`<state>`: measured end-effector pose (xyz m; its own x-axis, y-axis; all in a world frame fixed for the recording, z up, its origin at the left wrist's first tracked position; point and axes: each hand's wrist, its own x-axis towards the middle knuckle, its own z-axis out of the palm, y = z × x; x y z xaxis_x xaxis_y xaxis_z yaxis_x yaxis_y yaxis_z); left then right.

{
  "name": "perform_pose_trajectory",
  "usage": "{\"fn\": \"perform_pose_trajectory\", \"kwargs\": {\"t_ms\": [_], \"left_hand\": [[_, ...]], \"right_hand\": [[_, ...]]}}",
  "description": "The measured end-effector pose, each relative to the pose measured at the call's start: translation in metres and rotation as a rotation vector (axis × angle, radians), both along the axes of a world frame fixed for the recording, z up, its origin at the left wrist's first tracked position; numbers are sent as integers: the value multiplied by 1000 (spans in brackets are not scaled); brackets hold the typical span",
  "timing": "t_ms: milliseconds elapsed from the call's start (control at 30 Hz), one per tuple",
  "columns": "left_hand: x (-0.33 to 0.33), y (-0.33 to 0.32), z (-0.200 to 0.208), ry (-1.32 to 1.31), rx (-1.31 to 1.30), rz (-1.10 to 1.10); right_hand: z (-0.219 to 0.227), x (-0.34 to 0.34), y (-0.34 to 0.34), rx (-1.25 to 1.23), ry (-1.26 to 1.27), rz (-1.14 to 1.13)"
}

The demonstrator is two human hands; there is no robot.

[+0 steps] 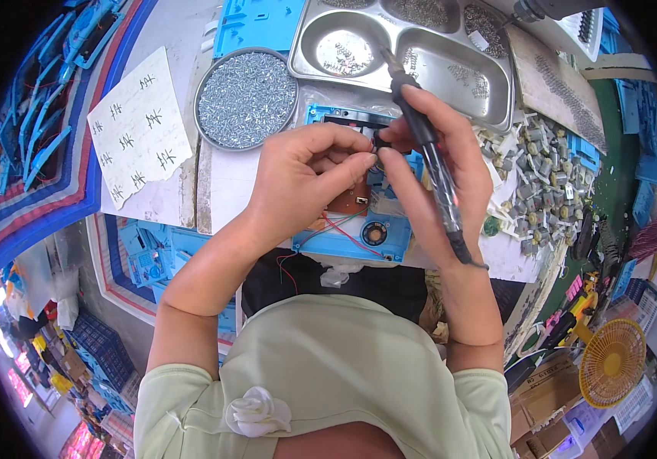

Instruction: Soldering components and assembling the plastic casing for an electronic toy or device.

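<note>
A blue plastic housing (pixel 309 243) lies on the table under both hands. In it are a brown circuit board (pixel 349 200), a round speaker (pixel 374 233) and thin red and green wires. My left hand (pixel 305 172) is closed, its thumb and fingertips pinched over the housing's upper part. Meeting it there, the thumb and fingers of my right hand (pixel 451 145) close around a small black part (pixel 379 141). A slim black electric screwdriver (pixel 429 149) rests across that same hand, its metal tip pointing away from me and its cord trailing by the wrist. The fingers partly hide the black part.
Beyond the hands stand a round dish of small metal pins (pixel 246 99) and a steel compartment tray (pixel 390 83) holding springs and screws. Small grey and white motor-like parts (pixel 539 183) are heaped at right. A marked paper sheet (pixel 141 126) lies left.
</note>
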<state>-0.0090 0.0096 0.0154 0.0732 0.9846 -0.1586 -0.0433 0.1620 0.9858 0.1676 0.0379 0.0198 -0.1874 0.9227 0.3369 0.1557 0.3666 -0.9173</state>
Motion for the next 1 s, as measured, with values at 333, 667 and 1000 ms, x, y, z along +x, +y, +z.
{"fn": "perform_pose_trajectory", "kwargs": {"t_ms": [333, 667, 1000], "left_hand": [[-7, 4, -1, 142, 83, -58], [0, 8, -9, 577, 429, -73], [-4, 9, -16, 610, 494, -39]], "right_hand": [[-5, 0, -3, 87, -141, -15], [12, 60, -25, 350, -192, -42], [3, 71, -47, 227, -232, 93]]}}
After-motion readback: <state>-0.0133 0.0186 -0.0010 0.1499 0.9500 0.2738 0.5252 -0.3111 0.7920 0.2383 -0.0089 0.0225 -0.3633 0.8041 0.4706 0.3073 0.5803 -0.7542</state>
